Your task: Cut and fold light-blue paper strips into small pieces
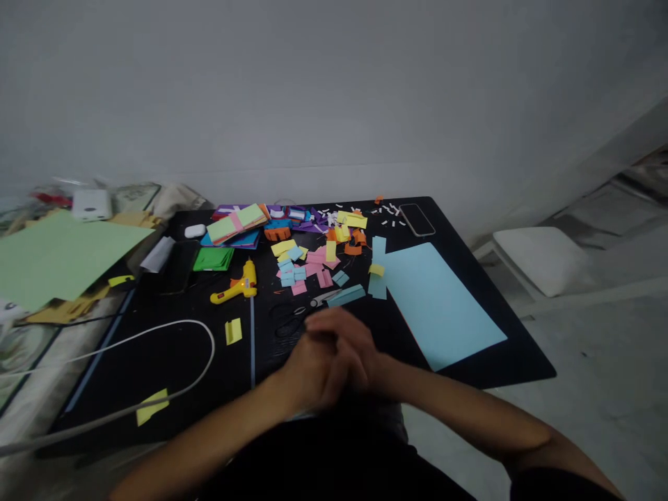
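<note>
My left hand (309, 372) and my right hand (352, 344) are clasped together above the front edge of the black table (203, 362). Their fingers are folded against each other and blurred, and whether something small is between them is hidden. Just beyond the hands lie scissors (322, 299) with pale handles and a dark pair (287, 319). A folded blue paper strip (347, 296) is next to them. Pink paper pieces (316, 261) and yellow pieces (283, 247) lie further back. To the left rests a yellow glue gun (237, 284).
A large light blue sheet (443, 303) and a phone (417, 219) lie at the right. Green paper (213, 259) is at the back left. A white cable (201, 369) loops across the left side. A white stool (540, 259) stands beyond the right edge.
</note>
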Demonstrator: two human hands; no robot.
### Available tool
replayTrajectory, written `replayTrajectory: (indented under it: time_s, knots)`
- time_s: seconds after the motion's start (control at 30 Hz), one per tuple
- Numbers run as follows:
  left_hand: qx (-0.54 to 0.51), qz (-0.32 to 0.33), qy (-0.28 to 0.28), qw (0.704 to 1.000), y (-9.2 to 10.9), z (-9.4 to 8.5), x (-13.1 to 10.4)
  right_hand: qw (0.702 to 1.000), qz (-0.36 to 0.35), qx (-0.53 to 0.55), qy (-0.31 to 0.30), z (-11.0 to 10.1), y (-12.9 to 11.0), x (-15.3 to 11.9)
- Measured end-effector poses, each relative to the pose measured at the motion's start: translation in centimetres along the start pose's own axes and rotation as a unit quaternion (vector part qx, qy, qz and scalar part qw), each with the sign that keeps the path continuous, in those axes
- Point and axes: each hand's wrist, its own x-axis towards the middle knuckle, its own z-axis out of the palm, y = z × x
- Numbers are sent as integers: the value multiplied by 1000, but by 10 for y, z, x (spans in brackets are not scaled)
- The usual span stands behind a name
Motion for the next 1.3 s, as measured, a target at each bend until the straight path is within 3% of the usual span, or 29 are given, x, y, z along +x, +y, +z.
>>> replayTrajectory:
  time_s: [0.07,0.13,0.27,0.37,0.5,0.8,1.07,1.17,1.3]
  knots:
    - [62,28,6,998,-10,-7,24,982,-53,-176,37,-32,21,22]
    - [162,60,30,985,-26,-13,40,945,-21,-318,70,-57,42,38]
    - [229,111,17,967,-60,-17,49,890,4,-456,-3,-81,60,48]
    - [226,116,17,967,-76,-13,49,872,26,-486,-56,-82,50,44]
    - [202,109,44,972,-88,-10,46,860,83,-496,-83,-81,33,42]
    - [158,130,102,974,-87,-11,44,847,173,-491,-108,-76,19,50]
    - [114,136,127,976,-87,-10,46,864,157,-468,-104,-71,22,51]
    - [84,128,140,978,-84,-13,46,907,145,-385,-84,-69,24,53]
    - [-2,60,169,984,-78,-16,46,982,89,-159,-50,-56,28,59]
